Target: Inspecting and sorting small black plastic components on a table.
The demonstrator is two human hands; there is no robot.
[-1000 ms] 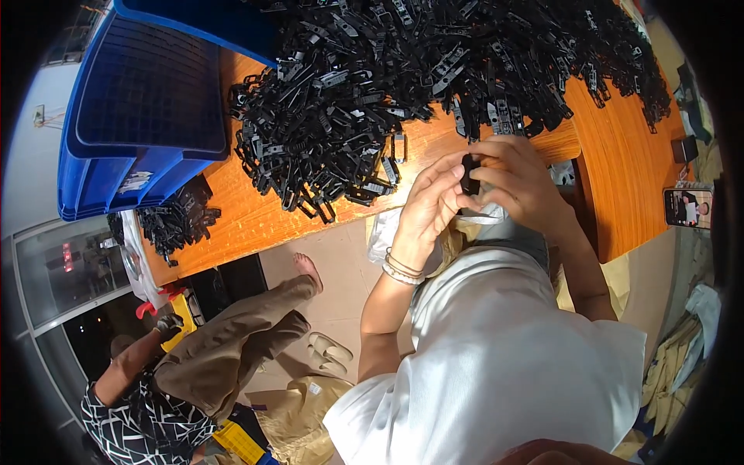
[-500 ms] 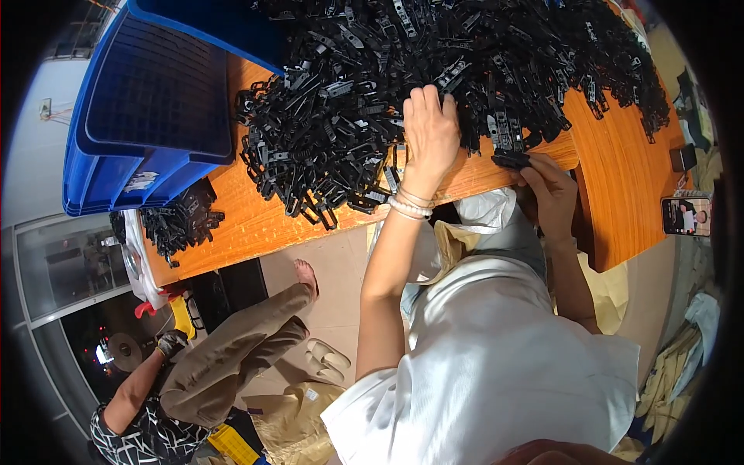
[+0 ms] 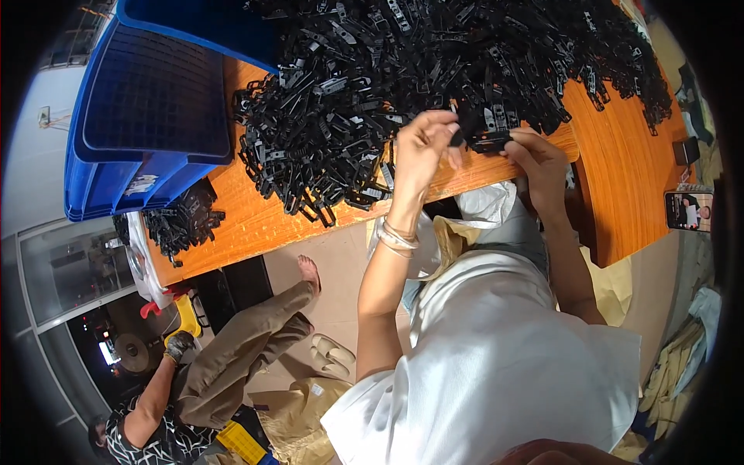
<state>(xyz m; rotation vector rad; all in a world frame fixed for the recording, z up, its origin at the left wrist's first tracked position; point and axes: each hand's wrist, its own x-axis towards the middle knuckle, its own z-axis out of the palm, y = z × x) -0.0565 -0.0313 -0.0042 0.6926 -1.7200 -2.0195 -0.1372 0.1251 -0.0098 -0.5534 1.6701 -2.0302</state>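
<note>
Above the front edge of the wooden table, my left hand (image 3: 421, 151) pinches a small dark plastic piece (image 3: 456, 138), blurred by motion. To its right, my right hand (image 3: 541, 163) grips one end of a long black plastic part (image 3: 490, 143) between thumb and fingers. The part lies roughly level and points toward my left hand. Just behind both hands spreads a big heap of black plastic clip-like parts (image 3: 325, 108), some with greyish faces. Bracelets circle my left wrist.
A blue plastic crate (image 3: 151, 167) stands at the table's left, beside a smaller heap of black parts (image 3: 186, 221). At the right edge is a lit phone (image 3: 688, 211). Another person's gloved hand (image 3: 180, 346) shows at lower left, near slippers (image 3: 332, 355) on the floor.
My left hand has come out of the heap toward me and turned toward my right hand, with a dark piece at its fingertips. The right hand keeps its part, now more level.
</note>
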